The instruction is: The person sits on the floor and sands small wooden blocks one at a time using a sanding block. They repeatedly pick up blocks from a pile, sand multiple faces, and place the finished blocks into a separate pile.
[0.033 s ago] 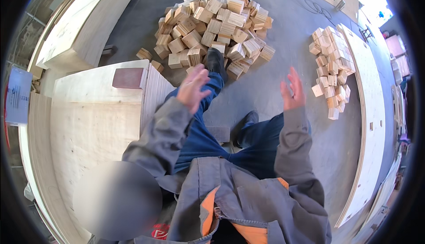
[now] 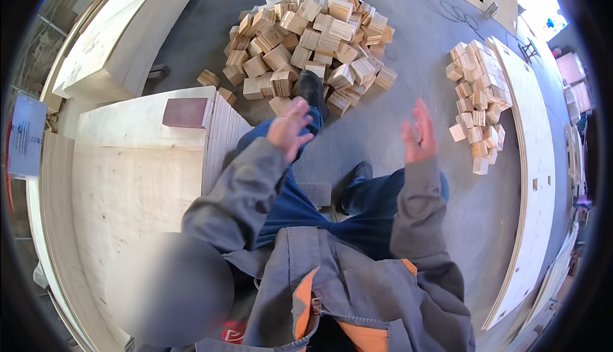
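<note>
My left hand hovers over my left leg, just short of the heap, its fingers apart and nothing in it. Over the floor on the other side, my right hand is raised, open and holding nothing. The palms roughly face each other across a wide gap. Ahead of me lies a large loose heap of plywood blocks, and my left shoe rests against its near edge. A smaller group of wooden blocks sits to the right, apart from my right hand.
On my left stands a plywood stack with a reddish-brown block on top. Behind it is a long pale wooden box. A long panel runs along the right. Cable coils on the floor at the back right.
My left hand has shifted slightly right and toward me. My right hand has barely moved, and the blocks have stayed put.
</note>
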`<state>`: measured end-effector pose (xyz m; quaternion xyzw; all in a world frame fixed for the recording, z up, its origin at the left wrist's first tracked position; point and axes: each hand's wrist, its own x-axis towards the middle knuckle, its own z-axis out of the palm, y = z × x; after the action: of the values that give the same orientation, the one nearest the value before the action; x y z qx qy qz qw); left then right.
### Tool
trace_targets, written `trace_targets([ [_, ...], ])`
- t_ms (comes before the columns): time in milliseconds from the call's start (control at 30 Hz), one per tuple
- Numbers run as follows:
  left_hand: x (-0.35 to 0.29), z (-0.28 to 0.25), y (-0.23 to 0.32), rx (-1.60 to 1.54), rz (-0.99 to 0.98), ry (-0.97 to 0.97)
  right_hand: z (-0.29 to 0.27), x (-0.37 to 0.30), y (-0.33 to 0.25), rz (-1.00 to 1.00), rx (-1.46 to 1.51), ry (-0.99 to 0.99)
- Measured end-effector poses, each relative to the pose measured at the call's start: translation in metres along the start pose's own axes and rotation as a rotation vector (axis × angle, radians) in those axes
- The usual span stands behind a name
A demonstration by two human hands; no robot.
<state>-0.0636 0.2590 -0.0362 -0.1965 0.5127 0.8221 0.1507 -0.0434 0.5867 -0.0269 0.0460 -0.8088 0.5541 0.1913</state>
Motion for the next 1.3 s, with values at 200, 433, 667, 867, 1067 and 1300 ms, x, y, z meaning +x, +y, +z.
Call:
trace_targets([
  [200,0.054,0.071,-0.106,-0.619,-0.218,-0.434,0.133,-0.040,0.091,0.108,0.155,-0.121],
  [433,0.042,0.056,0.021,-0.122,-0.008,-0.115,0.039,-0.063,0.197,0.712,-0.105,-0.131],
  [667,0.154,-0.028,0.021,0.134,-0.066,0.128,-0.043,-0.003,0.037,0.466,0.089,0.031],
  [867,0.240,-0.079,0.033,0.360,-0.022,0.402,-0.060,-0.009,0.050,0.538,0.161,0.163],
  [1067,0.330,-0.129,0.005,0.630,-0.064,0.551,-0.029,0.009,0.019,0.584,0.029,0.002],
  [1300,0.407,-0.187,-0.045,0.955,-0.024,0.650,-0.040,0.026,0.026,0.570,0.113,-0.216],
])
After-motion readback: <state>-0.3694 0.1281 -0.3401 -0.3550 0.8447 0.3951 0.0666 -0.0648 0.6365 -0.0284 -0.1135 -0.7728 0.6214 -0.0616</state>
